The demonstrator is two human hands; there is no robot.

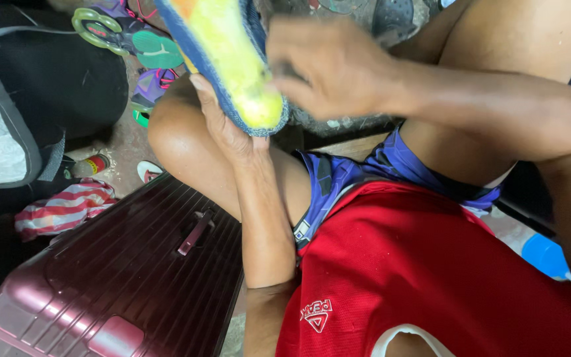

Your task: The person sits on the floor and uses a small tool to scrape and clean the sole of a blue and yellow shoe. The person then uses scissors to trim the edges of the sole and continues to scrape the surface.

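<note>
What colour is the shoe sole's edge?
Blue, around a yellow sole held by the left hand; head view.

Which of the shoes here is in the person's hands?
The yellow-soled blue shoe, gripped by the left hand with the right hand on its sole; the purple shoes lie on the floor.

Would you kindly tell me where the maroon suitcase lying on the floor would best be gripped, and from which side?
Probably by the handle in the middle of the maroon suitcase's ribbed upper face. The case lies flat, so that handle faces up and is reachable from above. It sits close against the shell, so fingers would likely have to hook under it. Both hands are busy with the shoe.
</note>
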